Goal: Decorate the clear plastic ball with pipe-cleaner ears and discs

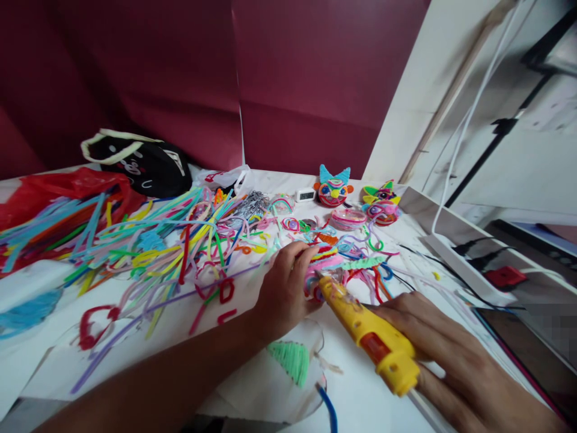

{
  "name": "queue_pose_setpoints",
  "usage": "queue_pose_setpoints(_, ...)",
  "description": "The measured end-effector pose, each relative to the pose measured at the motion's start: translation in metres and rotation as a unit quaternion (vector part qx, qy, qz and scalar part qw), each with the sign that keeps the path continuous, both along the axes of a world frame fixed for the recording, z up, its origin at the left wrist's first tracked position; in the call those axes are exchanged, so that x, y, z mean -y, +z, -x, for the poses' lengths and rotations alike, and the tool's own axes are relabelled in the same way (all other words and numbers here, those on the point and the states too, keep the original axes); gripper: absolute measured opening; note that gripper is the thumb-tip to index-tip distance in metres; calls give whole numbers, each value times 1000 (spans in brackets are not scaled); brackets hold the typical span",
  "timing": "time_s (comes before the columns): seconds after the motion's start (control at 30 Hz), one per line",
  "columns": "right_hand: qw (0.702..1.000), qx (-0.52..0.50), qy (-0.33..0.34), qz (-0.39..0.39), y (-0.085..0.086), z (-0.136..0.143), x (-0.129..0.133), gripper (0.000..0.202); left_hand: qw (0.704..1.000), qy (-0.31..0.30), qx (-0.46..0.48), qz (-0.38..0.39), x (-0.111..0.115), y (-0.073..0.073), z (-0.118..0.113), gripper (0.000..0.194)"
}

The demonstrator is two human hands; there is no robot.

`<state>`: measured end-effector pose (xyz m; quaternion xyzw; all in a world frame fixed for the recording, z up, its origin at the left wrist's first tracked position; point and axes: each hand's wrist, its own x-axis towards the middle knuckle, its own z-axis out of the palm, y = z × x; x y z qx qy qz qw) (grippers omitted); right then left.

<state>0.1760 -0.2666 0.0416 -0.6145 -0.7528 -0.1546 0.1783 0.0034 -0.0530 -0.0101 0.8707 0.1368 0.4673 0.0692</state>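
Observation:
My right hand (444, 355) grips a yellow hot glue gun (369, 331), its nozzle pointing up and left. The nozzle tip meets or nearly meets a colourful pipe-cleaner craft piece (331, 262), which my left hand (288, 288) holds with fingers closed round its left side. Pink, red, yellow and mint green show on that piece; part of it is hidden behind the hand and the glue gun. Below my left hand lies a mint green pipe-cleaner triangle (292, 361) on white paper, with a blue pipe cleaner (328, 410) near it.
Loose pipe cleaners (175, 240) cover the table's left and middle. At the back stand a finished-looking pipe-cleaner face with blue ears (334, 187), another colourful figure (382, 203) and a small digital clock (305, 195). A black bag (139, 162) lies back left; a power strip (469, 270) is at right.

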Motion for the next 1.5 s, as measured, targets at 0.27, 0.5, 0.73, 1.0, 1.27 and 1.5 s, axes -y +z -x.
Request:
queue_pose_setpoints(0.27, 1000, 8, -16, 23, -6, -4, 8, 53, 1000, 1, 5, 4, 1, 1, -1, 78)
queue_pose_setpoints(0.5, 999, 1, -22, 37, -14, -11, 16, 58, 1000, 8, -2, 13, 3, 3, -1, 76)
queue_pose_setpoints(0.73, 999, 16, -24, 24, -11, -9, 16, 56, 1000, 11, -2, 5, 1, 1, -1, 80)
queue_pose_setpoints(1.0, 999, 26, -15, 21, -7, -7, 13, 60, 1000, 14, 0, 1, 1, 0, -1, 79)
queue_pose_setpoints(1.27, 999, 28, -3, 34, -3, 0, 5, 59, 1000, 2, -1, -19, 0, 2, 0, 76)
queue_pose_setpoints(1.5, 1000, 7, -2, 28, -6, -2, 6, 55, 1000, 2, -1, -26, 0, 1, 1, 75)
